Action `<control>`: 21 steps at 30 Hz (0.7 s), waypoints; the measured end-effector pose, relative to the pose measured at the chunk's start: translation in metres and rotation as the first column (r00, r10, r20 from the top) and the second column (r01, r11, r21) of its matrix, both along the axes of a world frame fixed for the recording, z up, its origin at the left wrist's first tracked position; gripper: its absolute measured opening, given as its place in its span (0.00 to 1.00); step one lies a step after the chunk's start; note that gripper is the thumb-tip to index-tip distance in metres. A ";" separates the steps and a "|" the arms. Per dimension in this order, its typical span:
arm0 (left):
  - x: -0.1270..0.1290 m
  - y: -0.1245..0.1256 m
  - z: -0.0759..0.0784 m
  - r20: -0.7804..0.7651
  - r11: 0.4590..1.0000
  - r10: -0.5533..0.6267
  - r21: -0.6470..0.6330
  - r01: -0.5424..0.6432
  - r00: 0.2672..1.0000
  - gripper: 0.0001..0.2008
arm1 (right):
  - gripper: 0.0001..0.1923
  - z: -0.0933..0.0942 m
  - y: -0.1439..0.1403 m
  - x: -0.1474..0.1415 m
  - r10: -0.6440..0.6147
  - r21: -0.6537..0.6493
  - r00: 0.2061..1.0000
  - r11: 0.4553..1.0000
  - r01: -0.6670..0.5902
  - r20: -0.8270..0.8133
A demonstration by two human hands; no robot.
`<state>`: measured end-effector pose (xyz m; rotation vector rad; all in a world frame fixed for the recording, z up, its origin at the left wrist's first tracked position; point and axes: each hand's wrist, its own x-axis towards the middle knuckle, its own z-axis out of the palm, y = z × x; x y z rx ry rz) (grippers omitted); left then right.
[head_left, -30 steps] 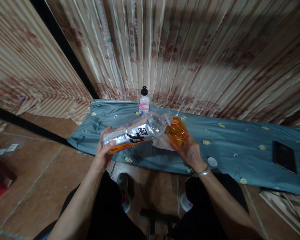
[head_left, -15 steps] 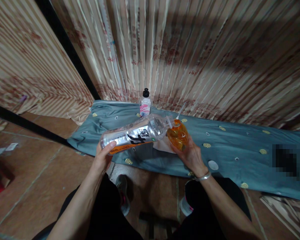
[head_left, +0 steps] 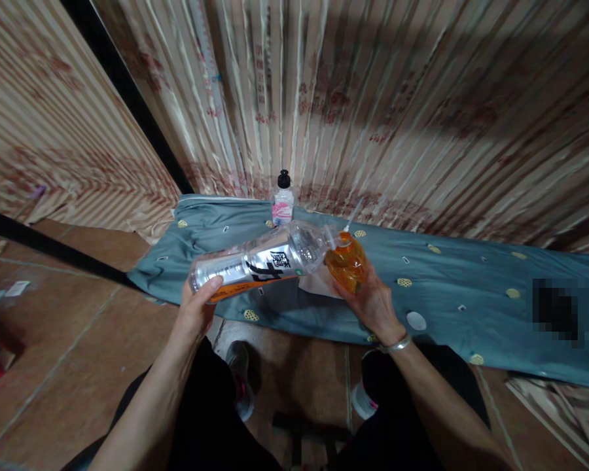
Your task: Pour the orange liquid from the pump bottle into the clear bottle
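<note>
Left hand [head_left: 196, 311] curled round its base, I hold a clear bottle [head_left: 269, 263] tilted nearly level over the blue-green cloth [head_left: 456, 278]; my right hand [head_left: 373, 302] is wrapped about an orange bottle [head_left: 346, 261], their necks close together (whether touching, I cannot tell). A black-capped bottle [head_left: 283, 208] stands beyond them on the cloth.

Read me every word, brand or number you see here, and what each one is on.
Nothing reads clearly enough to quote.
Clear bottle: large black characters, unclear; other print too small.
Black-capped bottle: pink label's lettering, too blurred.
Orange bottle: none visible.
Curtain: reddish character-like marks, too blurred.
</note>
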<state>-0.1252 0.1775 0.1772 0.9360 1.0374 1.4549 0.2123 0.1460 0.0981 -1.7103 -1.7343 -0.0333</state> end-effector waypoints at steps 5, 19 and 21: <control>-0.001 0.000 -0.003 -0.005 1.000 0.014 0.009 -0.014 1.000 0.37 | 0.43 0.006 -0.002 -0.006 -0.010 0.016 1.000 1.000 0.011 -0.015; 0.000 0.000 0.001 -0.010 0.996 0.069 0.053 -0.068 0.998 0.35 | 0.41 0.008 -0.004 -0.009 -0.016 0.007 1.000 1.000 0.016 -0.003; 0.000 0.000 0.002 -0.016 0.996 0.076 0.057 -0.075 0.997 0.34 | 0.41 0.008 -0.004 -0.009 -0.008 -0.001 1.000 1.000 0.008 -0.011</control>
